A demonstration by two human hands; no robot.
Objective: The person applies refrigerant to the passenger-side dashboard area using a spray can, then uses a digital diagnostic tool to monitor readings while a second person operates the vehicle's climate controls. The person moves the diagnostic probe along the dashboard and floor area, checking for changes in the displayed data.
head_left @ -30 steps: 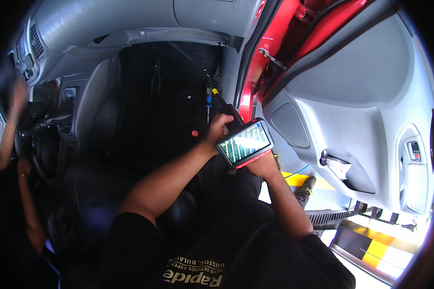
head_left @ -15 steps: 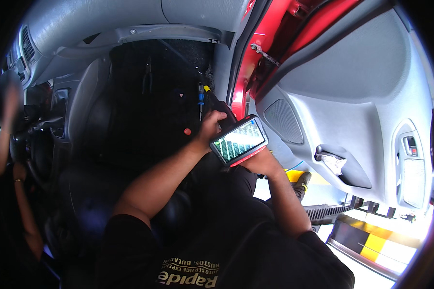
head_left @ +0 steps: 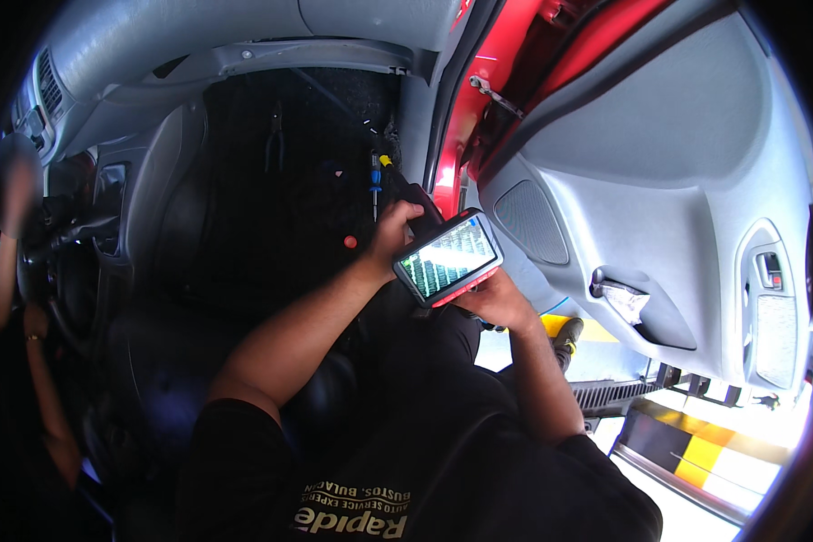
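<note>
A handheld device (head_left: 447,260) with a lit screen, in a dark casing with a red edge, is held between my two hands. My left hand (head_left: 394,237) is closed on its left side, thumb pointing up toward the sill. From below right, my right hand (head_left: 501,298) grips the red edge, its fingers partly hidden under the device. Just beyond my left hand lies a dark, long object (head_left: 419,200); I cannot make out what it is. Past it, a screwdriver (head_left: 376,181) with a blue and black handle lies on the black floor carpet.
Pliers (head_left: 275,140) and a small orange-red round piece (head_left: 350,242) lie on the carpet. At right stands the open grey door panel (head_left: 605,212) on a red car body. Another person's arm (head_left: 7,262) reaches toward the steering wheel side at far left. A yellow-black striped block (head_left: 696,452) stands outside.
My right hand has shifted slightly on the device's lower edge. The device stays almost in the same place, and the view has moved very slightly.
</note>
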